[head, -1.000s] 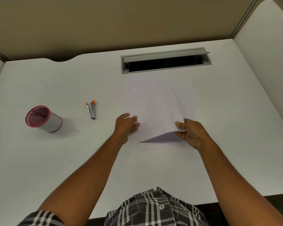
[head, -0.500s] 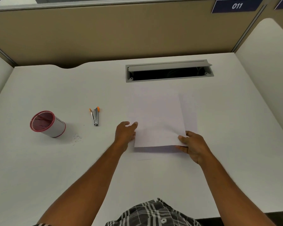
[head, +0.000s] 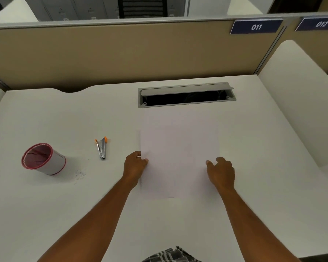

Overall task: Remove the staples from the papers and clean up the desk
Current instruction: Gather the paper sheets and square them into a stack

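Observation:
White papers (head: 178,154) lie flat on the white desk (head: 64,205), stacked in front of me. My left hand (head: 134,165) rests against the stack's left edge, fingers curled at the paper. Hovering over the right edge is my right hand (head: 221,170), its fingers spread and loosely bent, with nothing in its grasp. A small silver staple remover with orange tips (head: 102,147) lies left of the papers. Tiny loose staples (head: 80,174) are scattered near the cup.
A white cup with red rim (head: 44,159) stands tilted at the left. A grey cable slot (head: 187,94) is open behind the papers. Beige partition (head: 121,53) at the back, white side panel (head: 295,103) on the right.
The lifted sheet has been laid flat on the stack and my right hand has let go of it. My left hand shifted to the stack's left edge. The camera tilted up.

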A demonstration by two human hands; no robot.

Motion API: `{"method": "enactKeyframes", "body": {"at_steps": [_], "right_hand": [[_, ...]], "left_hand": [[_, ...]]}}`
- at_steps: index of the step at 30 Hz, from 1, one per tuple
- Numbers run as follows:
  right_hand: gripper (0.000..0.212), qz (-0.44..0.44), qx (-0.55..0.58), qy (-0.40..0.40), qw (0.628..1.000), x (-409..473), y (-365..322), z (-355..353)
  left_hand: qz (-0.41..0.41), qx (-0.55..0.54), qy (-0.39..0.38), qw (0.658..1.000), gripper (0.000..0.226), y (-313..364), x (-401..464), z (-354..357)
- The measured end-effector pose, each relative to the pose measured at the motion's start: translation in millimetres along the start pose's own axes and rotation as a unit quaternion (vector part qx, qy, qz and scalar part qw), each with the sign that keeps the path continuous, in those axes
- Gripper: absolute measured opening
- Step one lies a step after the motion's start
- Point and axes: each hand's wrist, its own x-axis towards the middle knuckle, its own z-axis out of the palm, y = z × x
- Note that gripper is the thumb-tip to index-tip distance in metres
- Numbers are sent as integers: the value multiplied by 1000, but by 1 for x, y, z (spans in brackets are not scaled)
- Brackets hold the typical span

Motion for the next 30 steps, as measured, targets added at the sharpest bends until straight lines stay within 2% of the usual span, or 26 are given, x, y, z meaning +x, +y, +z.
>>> {"method": "enactKeyframes", "body": {"at_steps": [2, 4, 9, 13, 15, 18, 19, 20, 21, 22, 23, 24, 25, 26, 30], "right_hand": [[60, 50, -83, 12, 995, 5, -6, 7], [65, 80, -126, 2, 989, 6, -16, 15], [65, 107, -98, -15, 989, 11, -30, 23], [72, 93, -123, -30, 988, 19, -29, 26], [71, 96, -74, -25, 992, 19, -29, 25], [69, 88, 43, -6, 995, 16, -26, 22], [68, 88, 61, -5, 994, 16, -24, 20], [60, 80, 72, -3, 994, 14, -22, 16], [44, 64, 83, 1, 995, 14, -18, 14], [17, 43, 100, 1, 994, 14, -14, 10], [11, 23, 121, -5, 992, 15, -11, 8], [30, 11, 143, -14, 990, 17, -7, 8], [37, 9, 167, -27, 986, 19, -1, 6], [37, 20, 199, -44, 979, 18, 1, 2], [14, 52, 310, -136, 940, 14, 4, -8]], "left_hand": [[11, 28, 5, 1000, 19, -3, -1, 3], [21, 64, 14, 998, 14, -4, -2, 7], [28, 109, 27, 993, 20, -4, -4, 12], [28, 124, 31, 991, 24, -5, -4, 13], [28, 122, 35, 991, 22, -4, -4, 13], [27, 108, 40, 993, 4, -1, -5, 12], [23, 98, 42, 994, 9, 0, -5, 12], [18, 88, 46, 995, 17, 0, -4, 10], [12, 77, 49, 996, 22, 0, -3, 9], [8, 65, 48, 997, 25, 0, -2, 8], [8, 52, 45, 998, 27, -1, 0, 7], [8, 38, 42, 998, 29, -2, 1, 6], [8, 24, 38, 999, 32, -2, 1, 6], [8, 10, 35, 999, 34, -2, 1, 5], [-2, -39, 27, 999, 34, 2, 0, 5]]}}
